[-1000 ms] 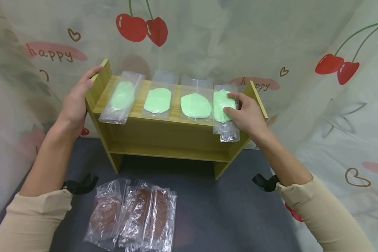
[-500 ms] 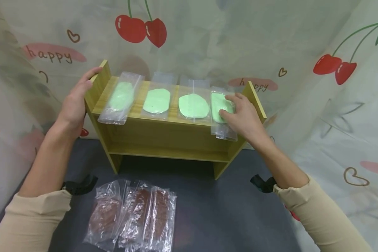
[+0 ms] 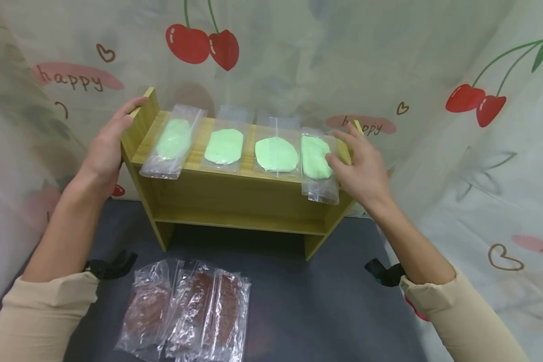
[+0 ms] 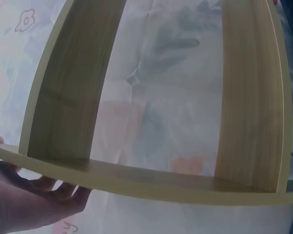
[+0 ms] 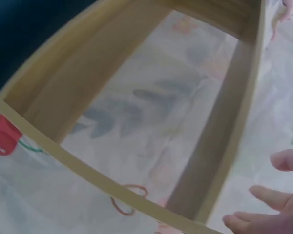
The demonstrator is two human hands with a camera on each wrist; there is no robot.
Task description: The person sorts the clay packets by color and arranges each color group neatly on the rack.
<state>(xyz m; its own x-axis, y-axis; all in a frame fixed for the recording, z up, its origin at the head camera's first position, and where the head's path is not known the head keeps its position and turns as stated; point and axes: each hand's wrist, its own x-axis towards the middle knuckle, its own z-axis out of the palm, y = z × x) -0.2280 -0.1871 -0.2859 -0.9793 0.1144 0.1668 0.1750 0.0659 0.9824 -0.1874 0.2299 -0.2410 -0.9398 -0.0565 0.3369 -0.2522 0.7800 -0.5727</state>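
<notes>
A small wooden shelf (image 3: pixel 244 198) bears a row of several clear plastic bags, each with a flat pale green slab inside. My left hand (image 3: pixel 100 158) grips the top of the shelf's left side panel (image 3: pixel 141 123); in the left wrist view, that hand's fingers (image 4: pixel 63 189) lie along the panel's outer side. Beside the rightmost green bag (image 3: pixel 315 158) is my right hand (image 3: pixel 366 173), thumb and fingers spread and nothing held. It partly hides the right side panel. The right wrist view catches those spread fingers (image 5: pixel 268 197) apart from the wood.
On the dark surface (image 3: pixel 298 301) in front of the shelf lie clear bags with brown flat slabs: one bag (image 3: pixel 147 311) at the left, others (image 3: pixel 208 311) overlapping beside it. A cherry-printed curtain (image 3: pixel 298 60) hangs close behind and at both sides.
The rightmost green bag has shifted slightly left. My right hand has let go of it and moved back to the right, fingers spread. The left hand keeps its grip on the shelf.
</notes>
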